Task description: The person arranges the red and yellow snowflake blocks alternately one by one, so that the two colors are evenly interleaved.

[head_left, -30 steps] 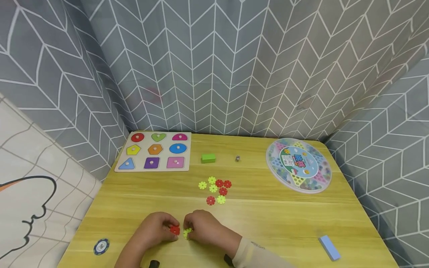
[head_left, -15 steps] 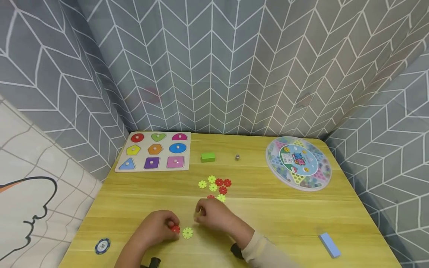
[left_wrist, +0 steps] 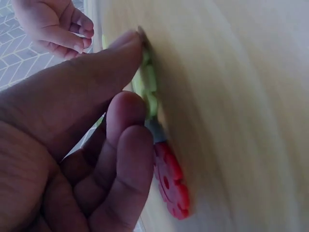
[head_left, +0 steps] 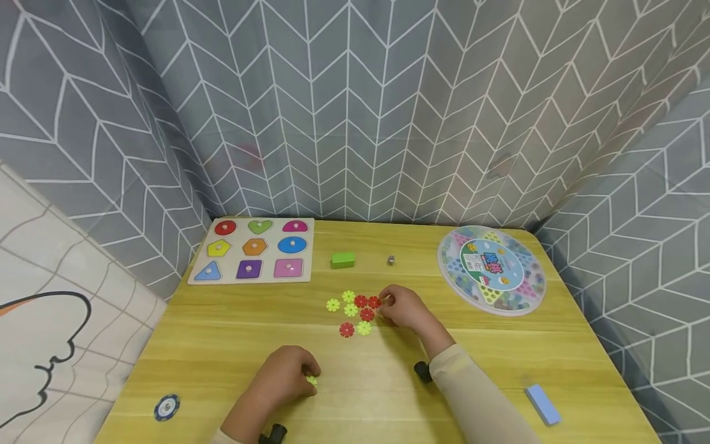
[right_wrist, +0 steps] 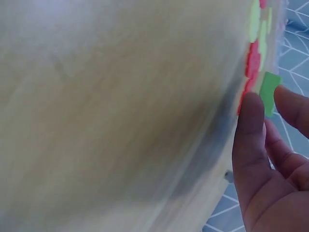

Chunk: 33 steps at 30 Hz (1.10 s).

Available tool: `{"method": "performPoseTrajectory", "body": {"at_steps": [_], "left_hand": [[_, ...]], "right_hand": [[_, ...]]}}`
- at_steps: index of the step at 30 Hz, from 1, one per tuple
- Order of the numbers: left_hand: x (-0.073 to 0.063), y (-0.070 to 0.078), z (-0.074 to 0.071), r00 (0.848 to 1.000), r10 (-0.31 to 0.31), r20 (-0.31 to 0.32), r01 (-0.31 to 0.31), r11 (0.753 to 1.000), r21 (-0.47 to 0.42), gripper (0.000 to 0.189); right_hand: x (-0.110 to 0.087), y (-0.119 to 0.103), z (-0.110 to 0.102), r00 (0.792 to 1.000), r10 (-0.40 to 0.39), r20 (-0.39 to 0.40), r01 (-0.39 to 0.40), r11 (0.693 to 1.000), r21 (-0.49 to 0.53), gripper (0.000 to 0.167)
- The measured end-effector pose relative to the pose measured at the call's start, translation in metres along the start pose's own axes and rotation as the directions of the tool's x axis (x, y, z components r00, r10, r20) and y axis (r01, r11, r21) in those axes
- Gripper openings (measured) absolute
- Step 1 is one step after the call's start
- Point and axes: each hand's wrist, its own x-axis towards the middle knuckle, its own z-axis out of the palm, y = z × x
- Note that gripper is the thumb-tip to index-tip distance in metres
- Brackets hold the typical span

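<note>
Yellow-green notched disc (left_wrist: 148, 79), one: likely light, thin and stiff, perhaps slick; best taken at its toothed rim between thumb and fingertip. Flower-like outline, bright flat colour; in the near part of the surface (head_left: 366, 398), the left hand's (head_left: 288, 373) fingers pinching it. Red disc (left_wrist: 173, 187), one: same pattern, central hole, lying just beyond those fingers; whether linked to the yellow-green one cannot be told. Loose group of discs (head_left: 350, 310), mid-surface: four yellow-green, four red, flat, presumably as light and as stiff. Right hand (head_left: 407, 308): at the group's right edge beside the rightmost red disc (head_left: 375, 302), thumb and forefinger parted, nothing seen grasped; contact unclear. Beyond: green block (head_left: 342, 261); small grey item (head_left: 391, 260); shape board (head_left: 268, 270) with nine knobbed pieces, far left; round printed case (head_left: 491, 271), far right. Nearer corners: blue-rimmed chip (head_left: 167, 407), left; blue block (head_left: 542, 404), right. Backdrop: grey patterned curtain (head_left: 355, 111).
</note>
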Motion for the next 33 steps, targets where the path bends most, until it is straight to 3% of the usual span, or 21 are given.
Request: {"method": "performPoseTrajectory", "body": {"at_steps": [7,12,17,24,31,33], "left_hand": [[-0.004,0.001,-0.006,1.000,-0.011,-0.018,0.010,1.000,-0.009,0.024],[-0.015,-0.012,-0.017,0.996,-0.045,-0.080,0.044,0.999,-0.009,0.026],[-0.023,-0.029,-0.025,0.989,-0.129,-0.069,0.127,0.991,-0.034,0.023],[-0.023,-0.033,-0.027,0.992,-0.119,-0.048,0.114,0.990,-0.087,0.018],[-0.026,-0.035,-0.025,0.990,-0.137,-0.023,0.133,0.981,-0.140,0.019],[-0.026,-0.035,-0.025,0.991,-0.128,-0.025,0.123,0.981,-0.148,0.020]], "right_hand": [[0.014,-0.002,0.007,0.999,-0.041,-0.028,0.035,0.982,-0.184,0.034],[0.018,-0.001,0.011,0.999,-0.041,-0.034,0.033,0.977,-0.212,0.031],[0.023,0.004,0.015,0.997,-0.048,-0.053,0.033,0.967,-0.252,0.029],[0.025,0.002,0.013,0.999,-0.016,-0.050,0.001,0.957,-0.289,0.017],[0.026,-0.001,0.013,1.000,-0.005,-0.024,-0.001,0.965,-0.261,0.035],[0.026,-0.001,0.014,1.000,-0.019,-0.020,0.013,0.959,-0.282,0.034]]}}
